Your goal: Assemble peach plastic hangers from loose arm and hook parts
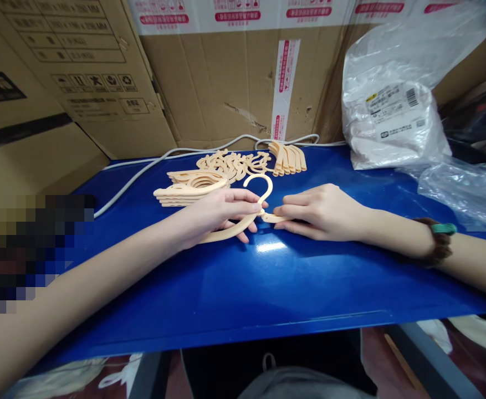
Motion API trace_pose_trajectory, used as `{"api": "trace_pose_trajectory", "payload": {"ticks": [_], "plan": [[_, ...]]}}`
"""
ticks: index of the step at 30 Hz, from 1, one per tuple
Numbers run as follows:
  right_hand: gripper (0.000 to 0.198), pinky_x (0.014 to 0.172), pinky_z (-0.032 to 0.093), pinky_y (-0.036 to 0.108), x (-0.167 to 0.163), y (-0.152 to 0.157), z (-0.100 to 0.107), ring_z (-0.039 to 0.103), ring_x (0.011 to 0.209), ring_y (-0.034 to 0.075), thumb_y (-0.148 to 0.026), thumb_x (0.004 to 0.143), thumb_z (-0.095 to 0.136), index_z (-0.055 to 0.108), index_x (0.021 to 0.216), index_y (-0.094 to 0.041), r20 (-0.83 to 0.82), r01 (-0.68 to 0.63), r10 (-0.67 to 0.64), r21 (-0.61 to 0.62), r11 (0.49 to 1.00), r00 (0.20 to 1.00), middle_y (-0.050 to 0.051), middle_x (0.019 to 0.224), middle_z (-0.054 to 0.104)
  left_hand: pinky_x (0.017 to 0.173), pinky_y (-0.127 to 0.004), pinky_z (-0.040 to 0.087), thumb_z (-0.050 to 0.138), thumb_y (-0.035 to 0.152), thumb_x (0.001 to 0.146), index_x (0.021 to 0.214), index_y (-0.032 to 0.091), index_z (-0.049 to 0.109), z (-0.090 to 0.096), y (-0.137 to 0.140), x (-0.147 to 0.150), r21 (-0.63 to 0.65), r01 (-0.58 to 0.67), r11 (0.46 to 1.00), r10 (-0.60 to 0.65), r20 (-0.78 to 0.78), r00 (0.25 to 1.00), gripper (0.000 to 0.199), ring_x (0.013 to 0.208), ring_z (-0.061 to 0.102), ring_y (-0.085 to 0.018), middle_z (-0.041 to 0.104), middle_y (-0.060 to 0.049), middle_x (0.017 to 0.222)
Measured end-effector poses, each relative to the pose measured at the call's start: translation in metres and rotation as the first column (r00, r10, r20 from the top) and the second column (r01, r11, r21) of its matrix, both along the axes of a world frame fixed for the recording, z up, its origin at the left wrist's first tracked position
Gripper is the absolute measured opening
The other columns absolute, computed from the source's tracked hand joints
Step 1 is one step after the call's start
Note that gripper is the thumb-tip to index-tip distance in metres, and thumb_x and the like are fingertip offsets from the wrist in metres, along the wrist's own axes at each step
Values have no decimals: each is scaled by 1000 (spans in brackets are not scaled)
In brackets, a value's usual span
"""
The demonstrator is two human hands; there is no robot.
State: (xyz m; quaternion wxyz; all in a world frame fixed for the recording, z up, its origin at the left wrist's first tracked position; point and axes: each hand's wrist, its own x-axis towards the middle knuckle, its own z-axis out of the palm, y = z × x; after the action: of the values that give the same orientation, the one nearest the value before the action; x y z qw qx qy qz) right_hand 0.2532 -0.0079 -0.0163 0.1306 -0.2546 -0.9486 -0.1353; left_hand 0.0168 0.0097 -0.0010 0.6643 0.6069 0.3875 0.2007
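Over the middle of the blue table, my left hand (221, 213) grips a cream plastic clothes hanger (232, 231) near its hook, with the thumb and forefinger at the hook's base. One curved arm of the hanger runs under this hand. On the other side, my right hand (323, 213) pinches a short cream hanger arm (272, 218), whose inner end meets the hanger's centre. Whether the two parts are locked together cannot be made out. Behind my left hand lies a stack of cream hanger pieces (176, 195), partly covered by the hand.
A pile of loose hooks (230, 163) and a row of hanger arms (286, 159) lie at the back of the blue table (234, 299). A grey cable (143, 177) runs behind them. Cardboard boxes (218, 83) stand behind, and a clear plastic bag (392, 122) sits at back right.
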Motion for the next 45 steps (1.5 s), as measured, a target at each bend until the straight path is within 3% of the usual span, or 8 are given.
{"api": "trace_pose_trajectory", "payload": {"ticks": [9, 21, 33, 45], "plan": [[37, 55, 34, 27, -1, -1, -2, 58, 61, 13, -38, 101, 38, 68, 94, -18, -2, 11, -11, 138, 990, 1000, 2, 76, 68, 57, -20, 56, 67, 31, 85, 104, 21, 68, 2, 3, -4, -31, 103, 994, -104, -55, 993, 22, 68, 66, -12, 68, -1, 77], [34, 51, 35, 28, -1, -3, -2, 57, 56, 11, -36, 101, 41, 66, 114, -18, 17, -49, 47, 274, 960, 999, -1, 73, 68, 56, -20, 55, 67, 21, 82, 87, 16, 66, 6, -2, 2, 59, 39, 997, -36, -60, 998, 7, 65, 65, -12, 67, 0, 73], [39, 51, 33, 27, -1, -2, -2, 62, 61, 12, -37, 102, 37, 66, 119, -15, -8, -58, 59, 122, 991, 998, 2, 77, 70, 55, -19, 56, 64, 15, 84, 84, 14, 65, 4, -5, 5, 55, -16, 998, 18, -51, 999, 1, 62, 64, -11, 67, -1, 70], [38, 49, 29, 27, -2, -7, -2, 64, 62, 12, -37, 102, 37, 67, 116, -17, -52, -30, 31, 16, 999, 998, 2, 83, 72, 56, -18, 57, 63, 16, 86, 89, 13, 65, 1, -5, 3, 80, 8, 997, -5, -36, 999, 5, 67, 66, -10, 69, -1, 76]]}}
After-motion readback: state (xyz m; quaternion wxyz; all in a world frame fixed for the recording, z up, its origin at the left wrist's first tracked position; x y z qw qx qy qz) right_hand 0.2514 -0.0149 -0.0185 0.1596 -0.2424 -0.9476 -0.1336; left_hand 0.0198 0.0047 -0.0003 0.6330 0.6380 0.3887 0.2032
